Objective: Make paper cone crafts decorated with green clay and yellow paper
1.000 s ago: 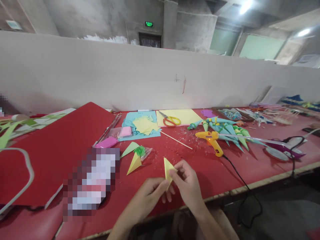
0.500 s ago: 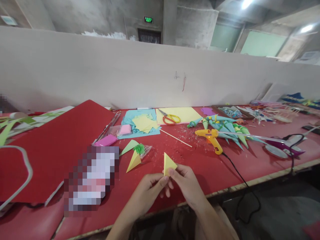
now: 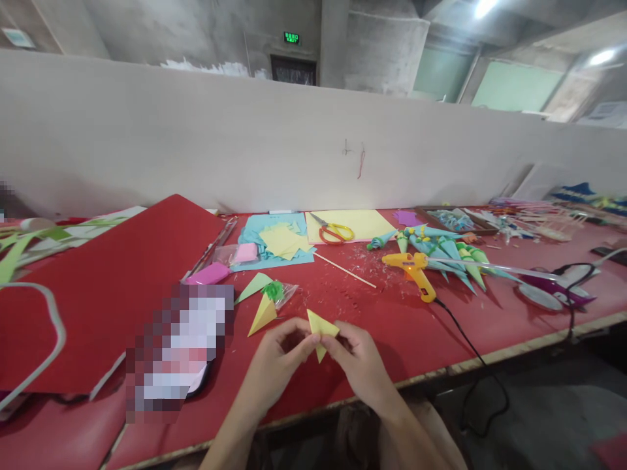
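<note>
A small piece of folded yellow paper (image 3: 322, 326) is pinched between both hands above the near part of the red table. My left hand (image 3: 284, 352) grips its left side with thumb and fingers. On its right side the thumb and fingers of my right hand (image 3: 356, 356) are closed. One pointed corner sticks up and another points down between the thumbs. Left of the hands lie a yellow paper cone (image 3: 263, 314), a light green paper piece (image 3: 255, 287) and a green tuft (image 3: 273, 291) by a clear plastic bag.
A yellow glue gun (image 3: 414, 271) with a black cord lies at the right, before several paper cones (image 3: 448, 251). Scissors (image 3: 333, 230) rest on yellow sheets, beside cut paper (image 3: 284, 240). A thin stick (image 3: 345, 269) lies mid-table. A blurred phone (image 3: 183, 352) is at the left.
The yellow paper has moved slightly left and turned, with a corner now pointing down below the thumbs. Both hands have shifted, the left hand's fingers coming up behind the paper.
</note>
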A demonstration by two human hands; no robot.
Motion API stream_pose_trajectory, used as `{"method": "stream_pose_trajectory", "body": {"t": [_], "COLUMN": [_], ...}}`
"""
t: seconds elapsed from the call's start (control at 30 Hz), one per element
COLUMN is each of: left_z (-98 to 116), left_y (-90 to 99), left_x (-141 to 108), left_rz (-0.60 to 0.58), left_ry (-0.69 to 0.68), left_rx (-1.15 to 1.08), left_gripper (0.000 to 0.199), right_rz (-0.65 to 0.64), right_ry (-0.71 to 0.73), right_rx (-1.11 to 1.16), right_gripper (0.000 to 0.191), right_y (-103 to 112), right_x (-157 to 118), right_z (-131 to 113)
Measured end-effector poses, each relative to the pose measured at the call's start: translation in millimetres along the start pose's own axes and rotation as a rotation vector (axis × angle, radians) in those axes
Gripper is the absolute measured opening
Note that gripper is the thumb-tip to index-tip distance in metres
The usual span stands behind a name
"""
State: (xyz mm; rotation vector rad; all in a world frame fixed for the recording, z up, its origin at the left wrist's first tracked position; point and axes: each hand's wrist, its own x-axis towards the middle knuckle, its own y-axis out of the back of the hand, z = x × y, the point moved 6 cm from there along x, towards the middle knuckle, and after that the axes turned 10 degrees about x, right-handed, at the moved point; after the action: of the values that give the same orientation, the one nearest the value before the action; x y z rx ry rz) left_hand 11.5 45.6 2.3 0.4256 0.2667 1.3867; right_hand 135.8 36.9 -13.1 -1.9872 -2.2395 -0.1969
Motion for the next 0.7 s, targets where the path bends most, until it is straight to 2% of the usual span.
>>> {"method": "stream_pose_trajectory", "body": {"t": [0.13,0.3,0.4,0.57,0.7], "left_z": [0.0,3.3,2.4,-3.0,-6.5], "left_y": [0.0,-6.8,-10.6,-5.3,-3.6], "left_x": [-1.3,-4.0,-4.5,-2.2,-2.4], "left_rz": [-0.001,-0.036,-0.045,0.053,0.094], "left_ry": [-0.008,0.002,0.025,0.057,0.075], "left_rx": [-0.009,-0.205,-0.265,-0.228,-0.284], "left_gripper": [0.02,0.021,0.021,0.021,0.02], "right_rz": [0.006,-0.08,-0.118,-0.127,-0.122], "right_ry": [0.057,-0.081,-0.106,-0.092,-0.066], "right_rx": [-0.043,0.237,0.239,0.198,0.167], "right_gripper": [0.026,0.034,0.04,0.039,0.035], "right_y": [0.0,-11.8,-17.0,-17.6,-17.2], "right_x": [-0.1,-3.6,-5.4,-5.5,-6.1], "right_z": [-4.0,3.9,6.1,4.6,-0.1]}}
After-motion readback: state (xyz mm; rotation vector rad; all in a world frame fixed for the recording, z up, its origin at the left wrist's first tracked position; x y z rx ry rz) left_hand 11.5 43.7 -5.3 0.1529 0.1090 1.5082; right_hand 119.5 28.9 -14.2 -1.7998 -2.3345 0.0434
